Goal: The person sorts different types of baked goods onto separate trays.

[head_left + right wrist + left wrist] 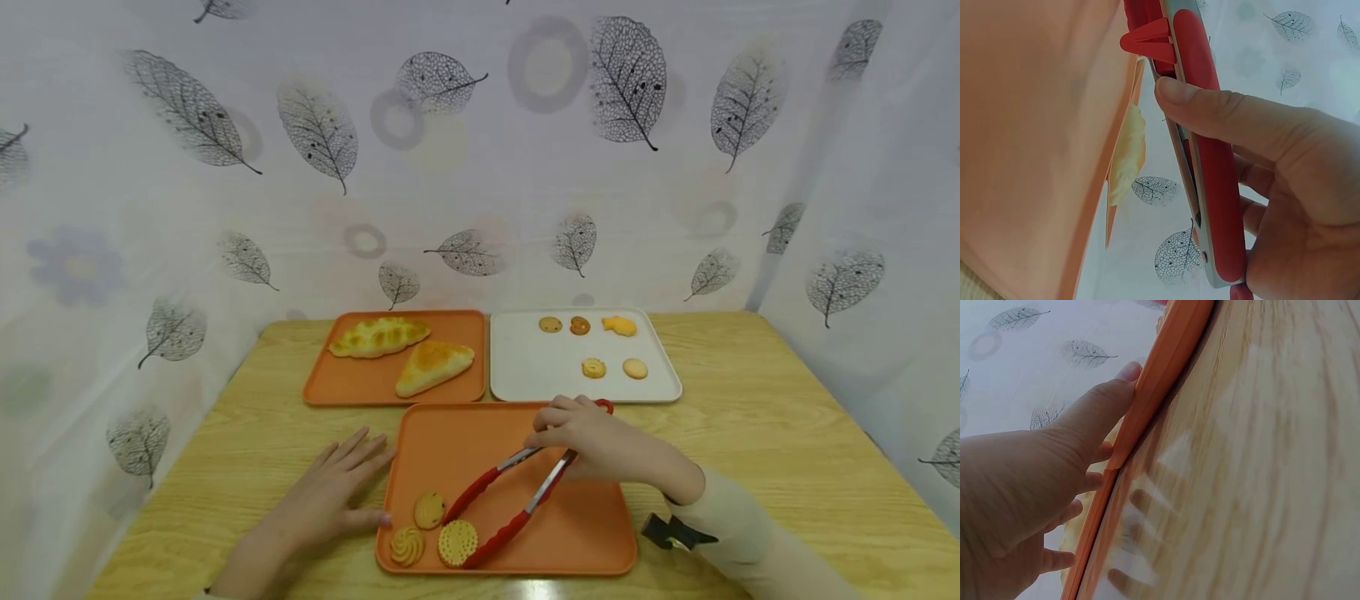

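My right hand (592, 435) grips a pair of red-and-metal tongs (1210, 169) over the near orange tray (585, 525). In the head view the tongs' red tips are spread around a round dotted cookie (457, 543) at the tray's front left. A second round cookie (430, 510) and a swirled cookie (407, 547) lie beside it. My left hand (333, 483) has its fingers extended on the table at the tray's left, the thumb (1127, 374) touching the tray's rim.
Behind stands another orange tray (360, 387) with a braided bread (380, 337) and a triangular bread (435, 367). Beside it, a white tray (532, 367) carries several small cookies, among them a fish-shaped one (620, 326). A leaf-printed curtain (480, 167) surrounds the wooden table (750, 433).
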The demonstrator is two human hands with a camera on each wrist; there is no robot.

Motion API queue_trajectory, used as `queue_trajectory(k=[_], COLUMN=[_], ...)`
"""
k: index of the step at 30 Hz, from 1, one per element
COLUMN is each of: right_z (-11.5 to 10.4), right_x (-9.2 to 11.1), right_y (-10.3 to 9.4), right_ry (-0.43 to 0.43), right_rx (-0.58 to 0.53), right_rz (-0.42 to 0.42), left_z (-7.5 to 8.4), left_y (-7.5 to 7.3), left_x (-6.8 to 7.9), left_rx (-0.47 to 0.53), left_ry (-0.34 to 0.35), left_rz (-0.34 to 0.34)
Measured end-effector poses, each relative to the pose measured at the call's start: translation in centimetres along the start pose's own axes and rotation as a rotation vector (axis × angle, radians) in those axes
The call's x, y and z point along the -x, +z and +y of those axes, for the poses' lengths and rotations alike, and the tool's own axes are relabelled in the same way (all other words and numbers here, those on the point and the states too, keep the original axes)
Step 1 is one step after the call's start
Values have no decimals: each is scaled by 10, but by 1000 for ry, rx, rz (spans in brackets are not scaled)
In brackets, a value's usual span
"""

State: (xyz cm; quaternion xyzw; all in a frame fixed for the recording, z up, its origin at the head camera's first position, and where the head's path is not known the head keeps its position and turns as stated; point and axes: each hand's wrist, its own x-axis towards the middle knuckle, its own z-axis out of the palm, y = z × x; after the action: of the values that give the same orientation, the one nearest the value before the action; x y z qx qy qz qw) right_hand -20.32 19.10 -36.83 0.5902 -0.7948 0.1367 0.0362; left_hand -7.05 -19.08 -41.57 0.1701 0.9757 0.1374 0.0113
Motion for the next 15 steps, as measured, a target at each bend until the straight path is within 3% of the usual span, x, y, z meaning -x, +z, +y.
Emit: queue_trajectory(k=[15], right_z=[17], right_x=[3], right_y=[-3], right_ry=[-7], right_rx=[19], right_rz=[54], left_z=[0], left_y=[0], left_x=[1], left_rx=[1], left_ry=[-9], left_rz=[0])
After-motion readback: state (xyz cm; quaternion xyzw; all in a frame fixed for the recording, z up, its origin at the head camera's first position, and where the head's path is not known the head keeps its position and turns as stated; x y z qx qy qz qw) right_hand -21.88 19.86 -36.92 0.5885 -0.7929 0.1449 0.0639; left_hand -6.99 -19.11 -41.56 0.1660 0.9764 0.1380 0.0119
